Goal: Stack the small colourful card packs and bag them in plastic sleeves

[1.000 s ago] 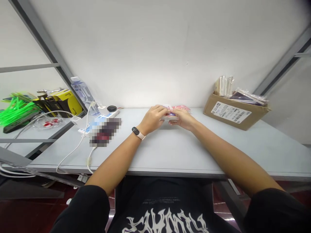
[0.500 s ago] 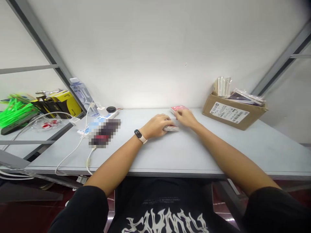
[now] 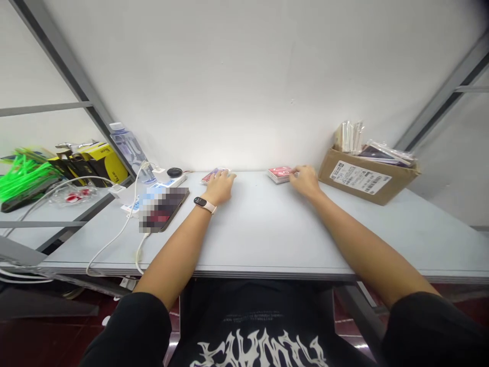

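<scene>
My left hand (image 3: 219,188), a band on its wrist, rests at the back of the table with its fingers apart. Under and just beyond its fingertips lies a flat stack of what look like cards (image 3: 208,176), partly hidden by the fingers. At the right edge of a second stack, with a red printed top (image 3: 279,172) and pale layered sides, are the fingertips of my right hand (image 3: 305,179). Those fingers are slightly bent and loose; the stack lies flat near the wall.
A cardboard box (image 3: 361,178) of plastic-wrapped packs stands at the right. Left are a phone (image 3: 168,209), a power strip (image 3: 133,208) with white cables, a round black object (image 3: 174,172) and a water bottle (image 3: 130,150). Yellow-black boxes (image 3: 103,160) sit beyond the frame.
My left hand has moved left and back with its stack, which now lies near the wall. My right hand has slid right, off the red stack's top to its edge.
</scene>
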Motion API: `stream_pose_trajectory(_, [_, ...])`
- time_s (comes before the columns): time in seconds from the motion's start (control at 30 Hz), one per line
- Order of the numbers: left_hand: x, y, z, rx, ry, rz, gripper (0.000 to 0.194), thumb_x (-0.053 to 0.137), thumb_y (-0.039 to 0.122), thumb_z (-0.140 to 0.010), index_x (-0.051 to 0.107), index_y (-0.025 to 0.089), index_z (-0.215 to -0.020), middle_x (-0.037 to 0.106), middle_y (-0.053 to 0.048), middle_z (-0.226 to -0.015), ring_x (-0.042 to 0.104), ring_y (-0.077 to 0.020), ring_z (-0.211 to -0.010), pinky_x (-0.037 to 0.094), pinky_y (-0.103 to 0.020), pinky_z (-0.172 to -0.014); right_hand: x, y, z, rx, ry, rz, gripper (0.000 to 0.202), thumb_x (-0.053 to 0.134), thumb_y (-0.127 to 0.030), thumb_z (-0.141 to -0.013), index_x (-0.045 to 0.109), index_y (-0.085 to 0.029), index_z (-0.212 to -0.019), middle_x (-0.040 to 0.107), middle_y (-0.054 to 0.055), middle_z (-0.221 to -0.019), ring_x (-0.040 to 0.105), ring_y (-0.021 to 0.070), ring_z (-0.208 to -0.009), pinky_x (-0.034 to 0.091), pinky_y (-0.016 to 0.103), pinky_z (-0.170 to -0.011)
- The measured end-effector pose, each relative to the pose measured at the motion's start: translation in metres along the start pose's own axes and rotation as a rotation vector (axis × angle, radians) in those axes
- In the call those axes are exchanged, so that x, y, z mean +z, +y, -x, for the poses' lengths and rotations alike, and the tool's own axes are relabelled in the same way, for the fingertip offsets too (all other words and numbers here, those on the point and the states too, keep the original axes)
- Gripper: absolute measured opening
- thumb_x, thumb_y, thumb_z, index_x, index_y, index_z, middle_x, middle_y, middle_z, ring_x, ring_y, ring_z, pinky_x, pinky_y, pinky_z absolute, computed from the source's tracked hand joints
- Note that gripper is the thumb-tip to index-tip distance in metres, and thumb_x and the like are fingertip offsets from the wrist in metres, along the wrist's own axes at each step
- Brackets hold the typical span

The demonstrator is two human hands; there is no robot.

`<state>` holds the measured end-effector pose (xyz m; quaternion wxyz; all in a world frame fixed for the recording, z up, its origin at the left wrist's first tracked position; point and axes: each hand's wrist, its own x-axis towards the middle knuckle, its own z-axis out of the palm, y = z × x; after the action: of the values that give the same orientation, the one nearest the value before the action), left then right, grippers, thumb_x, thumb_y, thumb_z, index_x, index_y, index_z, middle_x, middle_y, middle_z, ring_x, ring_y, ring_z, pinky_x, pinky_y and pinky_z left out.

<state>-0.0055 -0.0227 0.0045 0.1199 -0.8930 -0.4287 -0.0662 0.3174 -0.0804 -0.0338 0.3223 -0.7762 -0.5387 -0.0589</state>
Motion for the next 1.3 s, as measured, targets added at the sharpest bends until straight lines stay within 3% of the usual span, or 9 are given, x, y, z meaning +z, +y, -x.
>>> stream_pose_trajectory(0.13, [0.001,0.008,-0.002,0.126,-0.032,0.032,0.059,0.052,0.009,-0.093,0.059,0.017,-0.151,0.052,-0.017,-0.161,0.047,-0.0329,-0.153,0.04,-0.05,-0.124,0.004,0.004,-0.003,0.023,-0.073,-0.016,0.029,0.062,-0.027,-0.097,0.08,-0.018,-0.118,0.075,0.018,-0.13,0.065,0.0365,-0.129,0.046,0.052,-0.114])
stream_pose_trajectory(0.23, [0.004,0.007,-0.003,0.144,-0.085,0.05,0.054,0.052,0.014,-0.096,0.061,0.015,-0.149,0.057,-0.017,-0.157,0.047,-0.0322,-0.153,0.036,-0.048,-0.128,0.006,0.004,-0.003,0.002,-0.11,-0.023,0.033,0.059,-0.027,-0.099,0.079,-0.017,-0.124,0.077,0.018,-0.131,0.068,0.0354,-0.127,0.049,0.049,-0.111])
stream_pose_trajectory(0.4, [0.007,0.004,-0.003,0.06,-0.156,0.043,0.044,0.048,0.023,-0.102,0.069,0.009,-0.138,0.063,-0.025,-0.149,0.049,-0.0367,-0.151,0.038,-0.054,-0.125,0.005,0.003,-0.001,-0.054,-0.122,0.009,0.035,0.055,-0.022,-0.1,0.079,-0.018,-0.125,0.077,0.017,-0.133,0.069,0.0356,-0.129,0.051,0.048,-0.11])
stream_pose_trajectory(0.5, [0.005,0.005,-0.003,-0.022,-0.178,0.05,0.044,0.05,0.028,-0.102,0.071,0.011,-0.136,0.06,-0.025,-0.152,0.051,-0.0377,-0.148,0.04,-0.055,-0.122,0.002,0.001,0.001,-0.098,-0.158,0.048,0.037,0.051,-0.021,-0.101,0.078,-0.017,-0.127,0.076,0.017,-0.135,0.069,0.0356,-0.129,0.051,0.047,-0.11])
stream_pose_trajectory(0.73, [-0.005,0.008,0.0,-0.271,-0.225,0.048,0.054,0.05,0.036,-0.101,0.065,0.004,-0.143,0.058,-0.033,-0.151,0.053,-0.0477,-0.144,0.043,-0.059,-0.115,-0.003,-0.009,0.007,-0.207,-0.213,0.085,0.038,0.048,-0.019,-0.103,0.075,-0.011,-0.128,0.074,0.021,-0.136,0.068,0.0353,-0.127,0.049,0.045,-0.111])
stream_pose_trajectory(0.83, [-0.009,0.009,0.0,-0.343,-0.252,0.035,0.056,0.05,0.038,-0.101,0.063,0.005,-0.144,0.058,-0.032,-0.152,0.054,-0.0472,-0.143,0.042,-0.057,-0.115,-0.001,-0.014,0.008,-0.232,-0.216,0.065,0.038,0.049,-0.016,-0.103,0.073,-0.012,-0.132,0.073,0.019,-0.138,0.066,0.0314,-0.13,0.047,0.041,-0.113])
stream_pose_trajectory(0.93, [-0.013,0.011,0.001,-0.334,-0.263,0.044,0.056,0.05,0.038,-0.102,0.063,0.004,-0.144,0.058,-0.032,-0.151,0.055,-0.0457,-0.143,0.043,-0.054,-0.114,0.001,-0.015,0.01,-0.226,-0.211,0.055,0.036,0.055,-0.018,-0.102,0.071,-0.014,-0.134,0.073,0.018,-0.137,0.066,0.0294,-0.129,0.048,0.039,-0.112])
stream_pose_trajectory(1.07, [-0.016,0.015,0.003,-0.298,-0.257,0.059,0.054,0.05,0.036,-0.102,0.063,0.005,-0.145,0.06,-0.031,-0.148,0.056,-0.0444,-0.143,0.044,-0.053,-0.115,0.002,-0.013,0.011,-0.177,-0.193,0.077,0.038,0.066,-0.025,-0.097,0.071,-0.011,-0.132,0.072,0.021,-0.132,0.066,0.0334,-0.124,0.051,0.043,-0.108])
stream_pose_trajectory(1.3, [-0.009,0.015,0.002,-0.251,-0.202,0.063,0.053,0.051,0.035,-0.101,0.064,0.006,-0.144,0.062,-0.03,-0.148,0.06,-0.044,-0.14,0.047,-0.053,-0.113,0.005,-0.009,0.008,-0.187,-0.124,0.066,0.022,0.057,-0.014,-0.098,0.074,-0.015,-0.112,0.074,0.02,-0.124,0.067,0.033,-0.119,0.05,0.045,-0.108])
